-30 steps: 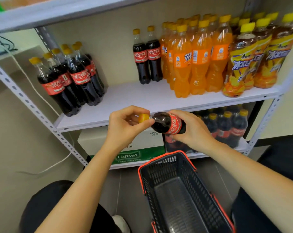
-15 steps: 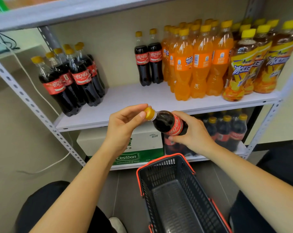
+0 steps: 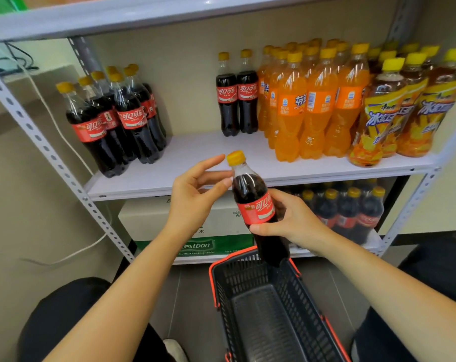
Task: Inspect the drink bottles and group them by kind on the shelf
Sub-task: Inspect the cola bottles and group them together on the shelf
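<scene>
My right hand [image 3: 292,220] grips a cola bottle [image 3: 255,205] with a yellow cap and red label, held almost upright in front of the white shelf [image 3: 195,158]. Just left of its neck, my left hand [image 3: 195,194] has its fingers spread, the thumb tip touching the bottle's shoulder. Several cola bottles [image 3: 117,121] stand at the shelf's left end. Two more cola bottles [image 3: 236,95] stand mid-shelf, against a block of orange soda bottles [image 3: 310,105]. Iced tea bottles [image 3: 404,105] with yellow labels fill the right end.
A black basket with a red rim [image 3: 271,304] sits on the floor below my hands. The lower shelf holds a green and white water carton [image 3: 195,231] and dark bottles [image 3: 347,207]. A white cable [image 3: 51,118] hangs left of the perforated upright [image 3: 51,155].
The bottle went from lying sideways to nearly upright. My left hand let go of the cap and opened beside the neck.
</scene>
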Motion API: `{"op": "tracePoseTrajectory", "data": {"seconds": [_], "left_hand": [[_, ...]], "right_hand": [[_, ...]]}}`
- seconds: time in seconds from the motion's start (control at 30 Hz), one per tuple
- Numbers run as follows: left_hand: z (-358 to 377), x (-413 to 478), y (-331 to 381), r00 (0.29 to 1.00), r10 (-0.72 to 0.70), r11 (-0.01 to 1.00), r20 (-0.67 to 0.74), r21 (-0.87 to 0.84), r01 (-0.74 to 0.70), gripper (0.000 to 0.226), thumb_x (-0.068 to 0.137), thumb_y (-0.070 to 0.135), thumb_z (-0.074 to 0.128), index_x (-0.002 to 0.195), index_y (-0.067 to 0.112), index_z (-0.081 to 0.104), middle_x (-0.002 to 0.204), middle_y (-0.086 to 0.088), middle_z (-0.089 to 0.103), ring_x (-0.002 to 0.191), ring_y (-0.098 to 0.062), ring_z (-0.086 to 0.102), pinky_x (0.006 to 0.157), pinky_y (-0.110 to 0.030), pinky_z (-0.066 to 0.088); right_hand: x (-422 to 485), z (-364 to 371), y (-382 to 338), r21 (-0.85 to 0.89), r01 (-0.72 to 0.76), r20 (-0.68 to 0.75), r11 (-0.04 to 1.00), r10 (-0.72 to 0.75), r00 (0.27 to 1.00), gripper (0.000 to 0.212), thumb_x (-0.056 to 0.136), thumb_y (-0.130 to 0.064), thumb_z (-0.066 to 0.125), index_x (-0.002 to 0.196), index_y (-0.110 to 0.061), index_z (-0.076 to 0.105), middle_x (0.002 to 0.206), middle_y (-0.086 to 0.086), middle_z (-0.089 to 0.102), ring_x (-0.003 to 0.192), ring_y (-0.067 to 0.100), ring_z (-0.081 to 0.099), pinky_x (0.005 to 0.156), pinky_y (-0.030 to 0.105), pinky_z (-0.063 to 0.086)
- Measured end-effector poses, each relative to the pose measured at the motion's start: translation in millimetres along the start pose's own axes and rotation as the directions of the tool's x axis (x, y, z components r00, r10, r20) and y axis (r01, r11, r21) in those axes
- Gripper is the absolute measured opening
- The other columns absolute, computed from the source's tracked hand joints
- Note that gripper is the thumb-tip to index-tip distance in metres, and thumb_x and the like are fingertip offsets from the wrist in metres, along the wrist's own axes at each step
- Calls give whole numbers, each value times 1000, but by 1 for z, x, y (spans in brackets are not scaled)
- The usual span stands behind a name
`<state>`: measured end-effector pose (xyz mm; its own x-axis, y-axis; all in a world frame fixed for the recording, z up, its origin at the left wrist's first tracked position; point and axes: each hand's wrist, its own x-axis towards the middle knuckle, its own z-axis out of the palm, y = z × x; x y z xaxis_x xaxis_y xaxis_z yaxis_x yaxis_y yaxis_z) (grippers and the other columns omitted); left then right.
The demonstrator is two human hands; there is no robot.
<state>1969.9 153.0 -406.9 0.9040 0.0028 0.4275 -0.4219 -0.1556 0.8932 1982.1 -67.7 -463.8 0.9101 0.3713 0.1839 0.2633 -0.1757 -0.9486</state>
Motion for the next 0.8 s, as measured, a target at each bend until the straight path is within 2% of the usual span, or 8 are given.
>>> {"op": "tracePoseTrajectory", "data": {"seconds": [0.13,0.27,0.33,0.4,0.5,0.63,0.7,0.8], "left_hand": [[2,-5,-16,971,-141,990,193,37,136,41,95,7,69,130,27,62,108,0,78,103,-21,73,81,-31,57],[6,-12,-26,895,-268,963,357,110,245,37,92,16,74,127,24,63,114,0,76,108,-24,70,88,-34,56],[9,-17,-26,835,-316,949,450,140,283,52,83,32,82,129,30,57,119,0,73,109,-18,69,94,-32,55],[15,-23,-24,803,-318,948,505,176,265,67,74,39,87,130,35,51,121,2,70,107,-10,68,92,-25,55],[25,-28,-22,862,-267,964,431,125,235,66,77,22,89,129,30,50,116,4,72,100,-12,71,85,-26,58],[35,-27,-17,925,-257,932,280,-180,313,58,78,1,81,126,9,52,103,-2,76,85,-15,73,75,-25,58],[38,-27,-16,943,-238,912,231,-280,299,55,76,6,80,125,9,55,110,-6,74,90,-22,75,75,-28,60],[40,-26,-14,967,-185,913,177,-331,236,54,77,17,78,128,14,62,119,-4,71,95,-32,75,74,-29,61]], "right_hand": [[0,-2,-8,170,-42,-63,985,53,997,51,72,-27,88,119,-29,68,112,-7,77,106,9,72,85,17,55],[0,-5,-15,388,-68,-177,919,146,973,54,67,-33,89,116,-21,69,109,1,78,107,20,72,95,39,56],[1,-7,-21,489,-65,-230,870,200,952,50,69,-31,82,114,-16,67,108,6,76,107,28,72,95,44,56],[1,-9,-29,578,-65,-245,813,249,937,49,71,-32,78,114,-14,65,108,9,74,106,30,71,86,41,59],[0,-15,-37,661,-62,-229,748,279,933,47,75,-33,75,115,-11,63,108,10,74,107,28,71,83,41,61],[-3,-23,-41,731,-65,-154,680,257,954,35,88,-13,69,120,-6,58,108,15,71,104,28,72,86,42,62],[-5,-25,-40,736,-56,-142,675,235,962,32,90,-2,64,121,-5,58,110,17,72,106,30,72,86,40,61],[-7,-20,-39,777,-43,-157,628,260,953,47,83,-9,70,128,-2,59,120,19,73,109,31,72,84,39,62]]}}
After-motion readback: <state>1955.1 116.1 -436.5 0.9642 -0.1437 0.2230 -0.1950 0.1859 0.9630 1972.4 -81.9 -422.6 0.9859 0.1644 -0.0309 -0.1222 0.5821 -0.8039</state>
